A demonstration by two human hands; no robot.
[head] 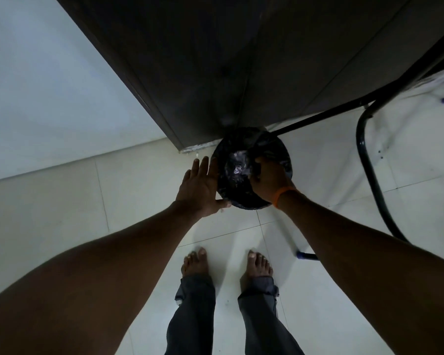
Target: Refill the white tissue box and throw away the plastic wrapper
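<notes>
Plastic wrapper (237, 167) lies crumpled inside the black-lined bin (251, 198) at the cabinet's corner. Right hand (268, 180) fingers curl over the rim, grip unclear; left hand (201, 187) splayed flat against the bin's side. Advice: push wrapper deep, steady the bin.

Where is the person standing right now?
Likely a dim indoor room in a home or office: pale tiled floor, a lined bin against a dark cabinet, and a black metal chair frame at right. Both hands are at the bin.
</notes>
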